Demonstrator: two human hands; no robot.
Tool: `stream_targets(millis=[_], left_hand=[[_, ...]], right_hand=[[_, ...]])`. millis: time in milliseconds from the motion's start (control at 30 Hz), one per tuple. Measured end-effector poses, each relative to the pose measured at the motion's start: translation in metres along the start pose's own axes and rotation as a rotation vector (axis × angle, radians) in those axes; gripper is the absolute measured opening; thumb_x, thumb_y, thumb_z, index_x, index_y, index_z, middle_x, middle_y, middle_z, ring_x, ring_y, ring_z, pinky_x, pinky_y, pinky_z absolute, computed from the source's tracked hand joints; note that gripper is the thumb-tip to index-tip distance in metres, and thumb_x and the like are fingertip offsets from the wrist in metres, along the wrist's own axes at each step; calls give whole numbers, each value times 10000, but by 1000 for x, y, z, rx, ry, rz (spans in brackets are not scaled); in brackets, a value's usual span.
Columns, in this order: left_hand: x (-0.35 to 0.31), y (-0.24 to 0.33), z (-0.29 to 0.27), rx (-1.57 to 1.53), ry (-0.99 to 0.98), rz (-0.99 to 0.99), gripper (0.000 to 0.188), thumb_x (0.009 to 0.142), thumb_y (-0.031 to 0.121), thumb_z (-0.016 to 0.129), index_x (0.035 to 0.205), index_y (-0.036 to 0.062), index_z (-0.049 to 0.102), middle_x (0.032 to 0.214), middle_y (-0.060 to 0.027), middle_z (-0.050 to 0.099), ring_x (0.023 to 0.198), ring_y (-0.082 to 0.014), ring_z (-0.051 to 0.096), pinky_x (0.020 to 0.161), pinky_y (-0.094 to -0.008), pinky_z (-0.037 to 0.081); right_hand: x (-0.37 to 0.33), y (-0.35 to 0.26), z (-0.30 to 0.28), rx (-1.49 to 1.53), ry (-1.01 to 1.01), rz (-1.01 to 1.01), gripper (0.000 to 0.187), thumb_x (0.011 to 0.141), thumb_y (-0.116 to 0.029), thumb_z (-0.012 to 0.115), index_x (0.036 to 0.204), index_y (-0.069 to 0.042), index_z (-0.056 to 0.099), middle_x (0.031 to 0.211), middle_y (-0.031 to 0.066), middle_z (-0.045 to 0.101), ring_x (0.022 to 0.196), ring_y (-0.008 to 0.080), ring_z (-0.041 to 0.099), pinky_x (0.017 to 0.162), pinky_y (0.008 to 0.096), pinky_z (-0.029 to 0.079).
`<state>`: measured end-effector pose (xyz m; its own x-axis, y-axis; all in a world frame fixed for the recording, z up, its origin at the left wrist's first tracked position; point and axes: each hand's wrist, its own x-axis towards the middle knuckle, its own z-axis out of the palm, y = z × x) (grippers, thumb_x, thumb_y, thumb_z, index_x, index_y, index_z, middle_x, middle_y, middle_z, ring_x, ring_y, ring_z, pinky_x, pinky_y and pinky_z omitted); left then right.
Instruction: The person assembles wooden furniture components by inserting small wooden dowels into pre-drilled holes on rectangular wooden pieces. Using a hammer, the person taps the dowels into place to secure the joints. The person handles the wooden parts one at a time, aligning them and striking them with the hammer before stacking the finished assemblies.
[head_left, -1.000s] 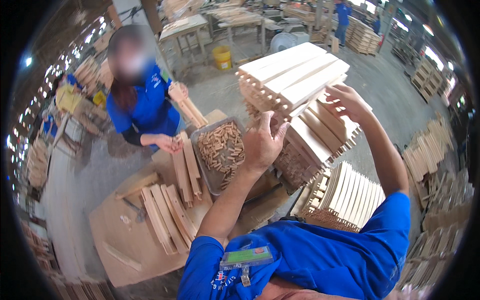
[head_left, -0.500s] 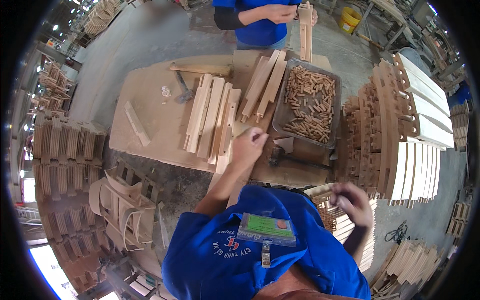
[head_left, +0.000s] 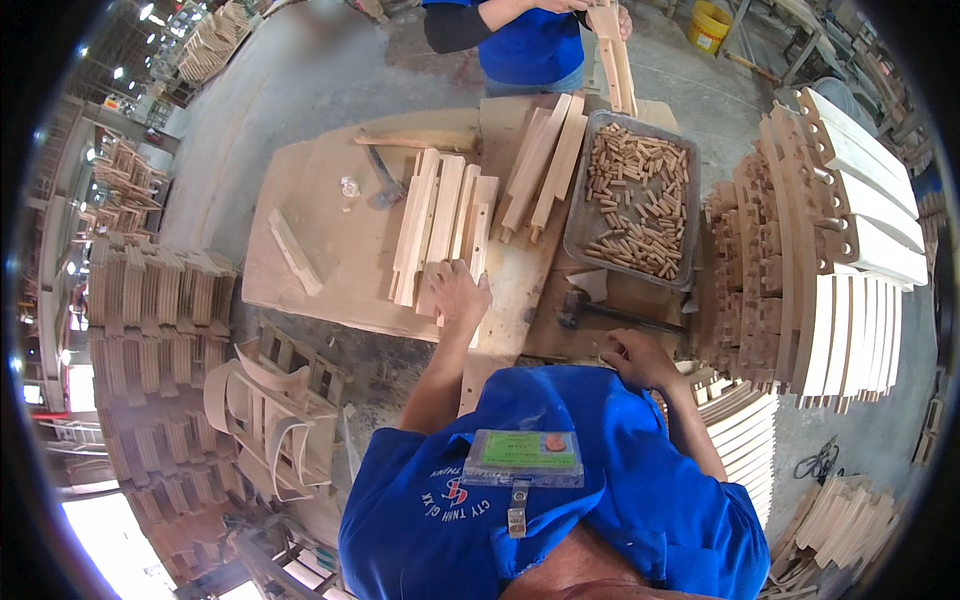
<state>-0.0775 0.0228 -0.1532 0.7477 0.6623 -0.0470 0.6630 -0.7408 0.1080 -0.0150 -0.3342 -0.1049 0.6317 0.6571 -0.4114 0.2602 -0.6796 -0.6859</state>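
My left hand rests over the near ends of a row of pale wooden bars on the cardboard-covered table, its fingers curled around one bar. Dark holes show along some bars. My right hand, with thumb and forefinger apart, is at the table's near edge, just below a dark-handled hammer. I see nothing in it, though some fingers are hidden. Beyond the hammer, a grey plastic tray holds many small wooden dowels. More wooden bars lie left of the tray.
Across the table, a co-worker in blue holds a wooden piece. A second hammer and a single bar lie at left. Stacked wooden parts stand close on the right, and others at left.
My left hand has moved left and down onto the bars. My right hand has come left and up to the table edge. The co-worker's hands and wooden piece have shifted up.
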Motion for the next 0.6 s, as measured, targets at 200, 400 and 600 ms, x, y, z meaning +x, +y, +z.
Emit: stream_targets(millis=[200,400,600], left_hand=[[5,10,2,-25,-25,-69,564,894,356,733,1291,-24,605,1318,-223,543,1222,-446,538,1046,-542,452],[15,-11,5,-128,-52,-88,506,895,349,717,1221,-32,648,1338,-267,611,1297,-423,544,1080,-520,446],[18,-10,-18,-194,-118,-104,522,885,387,726,1227,-4,678,1236,-266,681,1175,-431,637,1020,-509,500]], right_hand=[[11,1,-15,36,44,-42,455,946,-297,727,1293,-8,666,1076,209,715,1019,381,689,915,465,533],[22,10,-21,68,44,-53,445,936,-295,739,1267,-4,680,1042,213,727,986,382,703,890,464,540],[30,16,-13,69,36,-76,461,943,-334,723,1270,-13,678,1045,208,727,1012,387,699,909,472,535]])
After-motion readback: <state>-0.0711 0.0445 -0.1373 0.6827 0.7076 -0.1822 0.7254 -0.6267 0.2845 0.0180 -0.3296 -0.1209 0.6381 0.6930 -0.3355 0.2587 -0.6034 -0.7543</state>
